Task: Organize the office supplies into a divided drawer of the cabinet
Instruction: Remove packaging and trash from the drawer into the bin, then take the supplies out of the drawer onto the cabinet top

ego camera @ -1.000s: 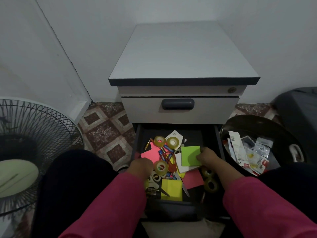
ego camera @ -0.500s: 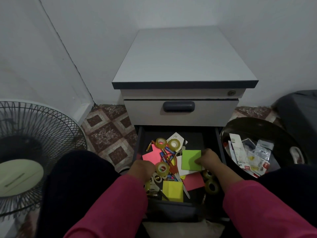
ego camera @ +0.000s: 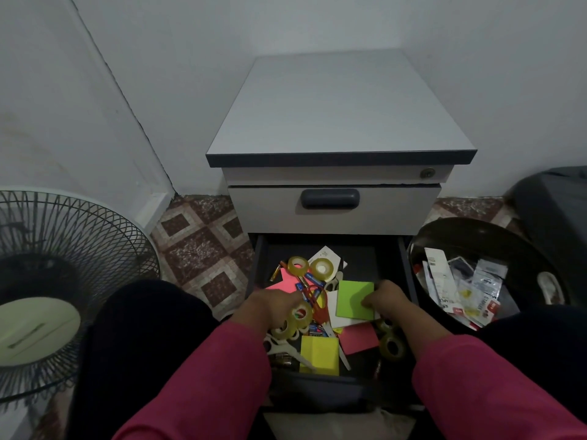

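Observation:
The grey cabinet (ego camera: 340, 122) has its lower dark drawer (ego camera: 394, 249) pulled open, full of loose supplies. My right hand (ego camera: 386, 298) pinches a green sticky-note pad (ego camera: 352, 296) that lies over white paper. My left hand (ego camera: 270, 308) holds a clear tape roll (ego camera: 301, 314) near the drawer's left side. Two more tape rolls (ego camera: 309, 266) sit at the back. Pink notes (ego camera: 282, 282), a yellow pad (ego camera: 319, 354), red scissors (ego camera: 319, 308), white scissors (ego camera: 282, 347), batteries and another tape roll (ego camera: 394, 346) lie mixed together.
A dark round bin (ego camera: 470, 230) with packaging stands right of the drawer. A floor fan (ego camera: 54, 274) sits at the left. The upper drawer (ego camera: 330, 208) is closed. Patterned tile floor (ego camera: 203, 242) shows beside the cabinet. My knees flank the drawer.
My left hand has slid slightly right and taken hold of the tape roll. The right hand stays on the green pad, barely shifted.

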Demonstrator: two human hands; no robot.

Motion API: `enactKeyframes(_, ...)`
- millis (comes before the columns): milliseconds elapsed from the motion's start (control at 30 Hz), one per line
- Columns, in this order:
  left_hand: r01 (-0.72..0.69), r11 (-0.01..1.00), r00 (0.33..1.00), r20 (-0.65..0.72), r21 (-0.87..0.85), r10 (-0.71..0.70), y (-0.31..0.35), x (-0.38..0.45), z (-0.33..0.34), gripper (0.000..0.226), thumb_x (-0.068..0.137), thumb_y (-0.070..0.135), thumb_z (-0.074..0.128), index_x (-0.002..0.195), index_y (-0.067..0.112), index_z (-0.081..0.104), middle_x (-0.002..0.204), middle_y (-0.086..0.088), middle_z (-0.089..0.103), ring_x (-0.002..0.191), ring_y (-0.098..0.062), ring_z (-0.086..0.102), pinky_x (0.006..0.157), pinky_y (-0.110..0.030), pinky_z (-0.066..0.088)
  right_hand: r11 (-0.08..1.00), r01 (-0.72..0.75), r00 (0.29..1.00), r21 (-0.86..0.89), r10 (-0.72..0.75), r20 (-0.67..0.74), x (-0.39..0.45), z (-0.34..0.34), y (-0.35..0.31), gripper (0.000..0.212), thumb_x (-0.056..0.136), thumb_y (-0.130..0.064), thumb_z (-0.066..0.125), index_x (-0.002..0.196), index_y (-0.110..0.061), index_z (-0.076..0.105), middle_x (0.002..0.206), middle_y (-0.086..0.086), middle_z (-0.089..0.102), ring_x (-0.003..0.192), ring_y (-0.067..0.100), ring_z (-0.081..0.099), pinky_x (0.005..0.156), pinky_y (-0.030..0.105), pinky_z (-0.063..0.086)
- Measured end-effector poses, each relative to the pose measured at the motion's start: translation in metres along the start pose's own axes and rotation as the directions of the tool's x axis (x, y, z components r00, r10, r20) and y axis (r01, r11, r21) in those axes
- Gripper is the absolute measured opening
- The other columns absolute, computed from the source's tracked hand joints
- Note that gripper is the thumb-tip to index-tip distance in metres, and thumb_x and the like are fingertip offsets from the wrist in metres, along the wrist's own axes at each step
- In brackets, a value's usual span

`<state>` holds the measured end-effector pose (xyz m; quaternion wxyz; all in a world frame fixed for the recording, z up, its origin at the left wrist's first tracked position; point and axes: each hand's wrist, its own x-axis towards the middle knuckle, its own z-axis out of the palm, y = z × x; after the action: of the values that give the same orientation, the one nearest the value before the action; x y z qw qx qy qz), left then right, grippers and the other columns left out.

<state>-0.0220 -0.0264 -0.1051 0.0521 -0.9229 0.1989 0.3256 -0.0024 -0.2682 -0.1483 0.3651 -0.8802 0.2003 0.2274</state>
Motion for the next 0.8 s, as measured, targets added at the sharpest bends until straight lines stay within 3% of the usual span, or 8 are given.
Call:
enactKeyframes(133,-0.021,0.999,1.000,0.015,0.047,0.020,0.006,0.003,0.009,0.055,0.091,0.010,0.048,0.142,0.025,0.035,0.125,-0.015,0.056,0.110,-0.033,0.055,0.076,-0.032,0.039,0.998,-0.017,1.000,0.053,0.016,0.011,-0.001,0.001,-0.001,0.037,0.084,-0.013,0.069,0.116,0.004,0.059,0.116,0.022,0.060,0.106,0.033,0.058,0.077,0.033,0.047)
enactKeyframes(300,-0.011,0.997,0.998,-0.064,0.075,0.016,0.011,0.000,0.011,0.046,0.094,0.006,0.044,0.138,0.021,0.047,0.129,-0.014,0.054,0.115,-0.032,0.053,0.088,-0.036,0.044,0.997,-0.047,0.999,0.057,0.045,0.031,-0.005,0.003,-0.002,0.040,0.086,-0.016,0.069,0.118,0.005,0.057,0.119,0.020,0.059,0.109,0.032,0.058,0.072,0.030,0.044)
enactKeyframes(433,0.005,1.000,0.996,-0.083,-0.025,-0.007,0.009,0.003,0.006,0.051,0.093,0.011,0.050,0.142,0.025,0.044,0.136,-0.010,0.049,0.123,-0.028,0.049,0.096,-0.036,0.042,0.994,-0.030,0.999,0.100,0.028,0.026,-0.006,-0.002,-0.003,0.040,0.084,-0.015,0.071,0.118,0.004,0.060,0.118,0.021,0.061,0.109,0.033,0.058,0.081,0.035,0.049)
enactKeyframes(567,0.025,0.984,0.991,-0.128,-0.176,-0.048,0.005,0.002,-0.008,0.049,0.092,0.020,0.056,0.140,0.027,0.047,0.136,-0.008,0.050,0.123,-0.026,0.049,0.100,-0.036,0.043,0.953,0.000,0.998,0.303,-0.019,0.059,-0.012,-0.012,-0.010,0.034,0.084,-0.007,0.070,0.115,0.003,0.062,0.116,0.021,0.063,0.108,0.035,0.059,0.090,0.040,0.049)
enactKeyframes(700,-0.020,0.938,0.952,-0.292,-0.345,-0.088,0.007,-0.012,-0.028,0.045,0.093,0.025,0.055,0.137,0.029,0.050,0.133,-0.007,0.052,0.120,-0.025,0.051,0.094,-0.030,0.042,0.853,0.039,0.993,0.520,-0.091,0.075,-0.033,-0.033,-0.026,0.012,0.083,-0.002,0.069,0.095,-0.001,0.066,0.104,0.022,0.068,0.092,0.033,0.066,0.084,0.043,0.054)
enactKeyframes(800,-0.088,0.885,0.855,-0.491,-0.456,-0.168,0.008,-0.027,-0.051,0.045,0.092,0.024,0.055,0.135,0.033,0.051,0.121,-0.006,0.054,0.112,-0.024,0.054,0.091,-0.032,0.045,0.757,0.148,0.981,0.637,-0.195,0.005,-0.056,-0.059,-0.048,0.013,0.085,0.000,0.066,0.097,0.000,0.066,0.088,0.013,0.071,0.076,0.024,0.068,0.070,0.032,0.057)
